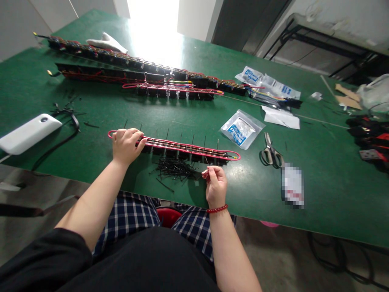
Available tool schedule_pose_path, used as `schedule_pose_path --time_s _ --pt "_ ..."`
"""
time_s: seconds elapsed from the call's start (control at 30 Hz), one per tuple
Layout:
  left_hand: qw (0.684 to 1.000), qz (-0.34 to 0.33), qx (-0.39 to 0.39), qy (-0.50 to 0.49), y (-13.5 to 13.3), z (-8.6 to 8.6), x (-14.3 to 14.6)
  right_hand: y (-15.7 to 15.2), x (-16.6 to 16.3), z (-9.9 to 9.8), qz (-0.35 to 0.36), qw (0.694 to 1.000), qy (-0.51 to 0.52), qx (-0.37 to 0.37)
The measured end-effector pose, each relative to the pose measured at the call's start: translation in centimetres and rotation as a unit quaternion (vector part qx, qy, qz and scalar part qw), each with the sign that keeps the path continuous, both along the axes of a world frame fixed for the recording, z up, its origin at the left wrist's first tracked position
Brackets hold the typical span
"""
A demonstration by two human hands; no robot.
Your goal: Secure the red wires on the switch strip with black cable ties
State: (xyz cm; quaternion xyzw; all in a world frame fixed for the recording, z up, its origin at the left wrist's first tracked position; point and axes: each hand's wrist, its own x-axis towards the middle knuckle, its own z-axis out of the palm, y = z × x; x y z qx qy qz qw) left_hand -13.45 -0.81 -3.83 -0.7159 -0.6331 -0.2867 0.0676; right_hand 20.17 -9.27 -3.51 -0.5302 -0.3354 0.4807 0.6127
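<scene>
Gripping wired strip (188, 149) with left hand (127, 146) | right hand (216, 185) pinching small piece (206, 173) | clear pouch (257, 123) holds blue-white packet (239, 132).

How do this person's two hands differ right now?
The left hand lies on the wired strip, while the right hand is off it, beside the pile of black ties. The left's fingers curl over the strip; the right's pinch a small piece. Only the right wrist wears a red bracelet. Both are bare.

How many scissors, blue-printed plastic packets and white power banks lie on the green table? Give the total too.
Scissors: 1
Blue-printed plastic packets: 3
White power bank: 1
Total: 5
</scene>
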Motion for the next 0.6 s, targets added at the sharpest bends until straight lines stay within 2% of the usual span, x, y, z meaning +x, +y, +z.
schedule_pose_path --time_s 0.3,0.6 --pt "0.999 0.004 0.014 0.039 0.13 -0.11 0.04 0.07 -0.07 0.15 0.001 1.000 0.006 0.002" --pt "1.000 -0.015 0.002 0.025 0.52 0.09 0.07 0.06 -0.15 0.29 -0.002 1.000 0.001 -0.004"
